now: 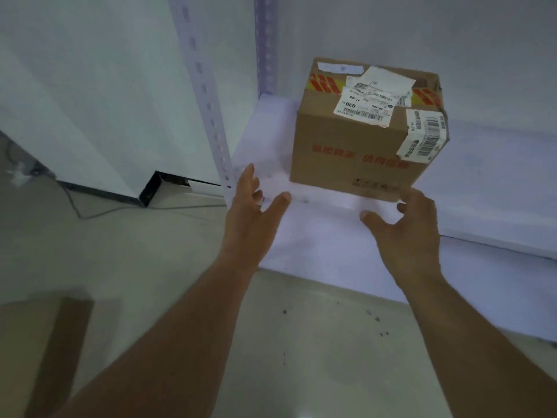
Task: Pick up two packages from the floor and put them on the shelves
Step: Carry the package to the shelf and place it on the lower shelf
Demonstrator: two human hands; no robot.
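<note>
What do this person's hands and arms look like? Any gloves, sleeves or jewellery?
Both are bare. The left hand and right hand wear no gloves, and no rings, watch or bracelet show. Both forearms are uncovered right to the picture's bottom edge, with no sleeve in view.

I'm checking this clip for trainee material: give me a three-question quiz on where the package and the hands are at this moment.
1. True or false: the brown cardboard box with white shipping labels rests on the white shelf board.
2. Multiple choice: the left hand is A) gripping the box, B) open and apart from the box, C) flat on the floor.
3. Short answer: which hand has its fingers nearest the box's bottom front edge?

Key
1. True.
2. B; its fingers are spread beside the perforated grey shelf upright.
3. The right hand; whether it touches the box cannot be told.
</note>
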